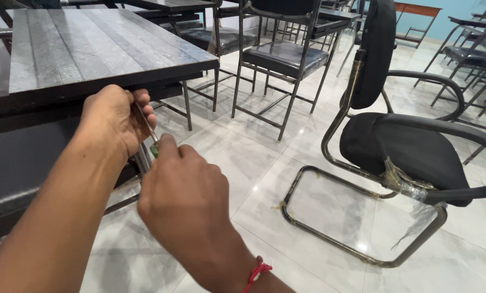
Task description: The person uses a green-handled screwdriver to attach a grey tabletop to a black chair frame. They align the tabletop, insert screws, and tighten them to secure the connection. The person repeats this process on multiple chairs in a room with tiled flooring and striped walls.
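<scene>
Left hand steadies thin metal screwdriver shaft, right hand grips green handle under dark slatted bench; tip could slip off.

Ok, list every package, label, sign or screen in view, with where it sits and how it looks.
None in view: no package, label, sign or screen.
Only clear wrap bound round the black chair's arm joint, right of both hands, which hold a thin screwdriver.
</scene>
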